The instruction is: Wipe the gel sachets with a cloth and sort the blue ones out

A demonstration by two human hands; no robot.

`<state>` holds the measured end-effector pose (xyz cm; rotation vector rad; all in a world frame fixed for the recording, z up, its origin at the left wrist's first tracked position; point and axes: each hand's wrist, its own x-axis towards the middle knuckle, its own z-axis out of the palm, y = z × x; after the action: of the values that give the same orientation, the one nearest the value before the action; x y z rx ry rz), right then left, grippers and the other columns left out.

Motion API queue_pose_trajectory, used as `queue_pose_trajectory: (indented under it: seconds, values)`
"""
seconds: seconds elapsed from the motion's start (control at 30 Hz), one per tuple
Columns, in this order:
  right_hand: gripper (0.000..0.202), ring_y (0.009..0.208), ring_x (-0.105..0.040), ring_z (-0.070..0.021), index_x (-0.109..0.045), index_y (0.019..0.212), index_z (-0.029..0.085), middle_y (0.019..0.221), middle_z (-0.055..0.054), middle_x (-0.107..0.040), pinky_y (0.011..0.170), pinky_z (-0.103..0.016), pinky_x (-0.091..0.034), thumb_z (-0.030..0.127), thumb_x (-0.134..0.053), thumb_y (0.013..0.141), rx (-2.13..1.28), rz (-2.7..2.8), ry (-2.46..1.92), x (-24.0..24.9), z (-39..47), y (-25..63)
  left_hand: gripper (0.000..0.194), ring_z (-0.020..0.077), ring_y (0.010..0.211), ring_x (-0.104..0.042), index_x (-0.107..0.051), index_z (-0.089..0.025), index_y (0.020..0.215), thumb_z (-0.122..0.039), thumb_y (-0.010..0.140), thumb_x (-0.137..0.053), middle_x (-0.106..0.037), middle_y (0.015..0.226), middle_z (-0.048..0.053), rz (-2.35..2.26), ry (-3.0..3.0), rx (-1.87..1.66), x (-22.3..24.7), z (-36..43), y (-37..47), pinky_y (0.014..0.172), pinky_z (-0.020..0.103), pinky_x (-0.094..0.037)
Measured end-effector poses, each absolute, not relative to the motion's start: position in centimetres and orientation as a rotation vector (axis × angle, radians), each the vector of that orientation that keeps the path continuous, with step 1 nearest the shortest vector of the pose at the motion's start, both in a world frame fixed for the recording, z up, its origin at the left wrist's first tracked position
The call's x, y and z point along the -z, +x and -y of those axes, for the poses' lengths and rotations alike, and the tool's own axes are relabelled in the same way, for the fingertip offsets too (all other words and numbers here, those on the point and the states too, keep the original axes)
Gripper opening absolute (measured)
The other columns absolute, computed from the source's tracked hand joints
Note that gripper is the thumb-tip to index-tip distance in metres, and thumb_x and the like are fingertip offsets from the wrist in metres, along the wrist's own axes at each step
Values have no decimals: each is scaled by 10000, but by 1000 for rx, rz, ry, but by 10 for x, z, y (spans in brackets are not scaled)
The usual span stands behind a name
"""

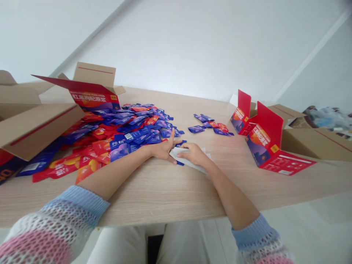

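The splayed left hand [164, 149] apparently steadies a flat blue plastic sachet [180, 163] while the right hand [194, 154] pinches crumpled white cloth [197, 167] over it

At nine o'clock, the left edge cuts off a brown carton [35, 128]. At three o'clock, the right edge crops a carton flap [321, 142] and blurred plastic bags [328, 116]. Near the centre, a white sheet [194, 165] partly hides a blue packet [180, 163]. Small print on the heaped pouches [132, 135] is unreadable.

White cloth [197, 166], creased; blue packet [180, 163] beside it, partly hidden
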<state>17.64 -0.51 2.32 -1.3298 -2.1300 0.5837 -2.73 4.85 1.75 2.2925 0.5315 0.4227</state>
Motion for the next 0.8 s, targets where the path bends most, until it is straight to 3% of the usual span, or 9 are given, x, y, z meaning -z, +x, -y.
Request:
queue_pose_trajectory:
  seconds: [0.17, 0.47, 0.63, 0.8]
  values:
    - [282, 877, -647, -212, -712, 977, 233, 939, -27, -724, 726, -272, -427, 417, -699, 763, -423, 1928, -1730, -26, -2, 179, 1513, 260, 1366, -386, 462, -138, 1331, -468, 595, -819, -337, 1504, 219, -571, 2250, -298, -25, -53, -26, 1112, 428, -296]
    - [315, 973, -644, -253, -702, 1043, 254, 1035, -95, -713, 759, -304, -445, 437, -675, 788, -115, 1678, -2128, -31, -13, 193, 1521, 266, 1446, -212, 433, -129, 1355, -469, 583, -832, -295, 1524, 223, -624, 2167, -395, -19, -52, -23, 1168, 439, -140]
    - [257, 937, -642, -209, -707, 961, 234, 1009, -39, -719, 801, -287, -447, 353, -733, 735, -246, 1626, -1840, -31, -15, 223, 1509, 309, 1457, -143, 382, -146, 1399, -480, 576, -838, -276, 1529, 228, -696, 2192, -381, -15, -50, -24, 1176, 459, -54]
    - [255, 876, -635, -168, -681, 951, 189, 966, -18, -712, 797, -258, -446, 341, -718, 749, -374, 1751, -1334, -40, -6, 209, 1460, 315, 1399, -314, 356, -143, 1417, -495, 613, -810, -346, 1491, 242, -597, 2189, -530, -16, -43, -22, 1123, 465, -253]
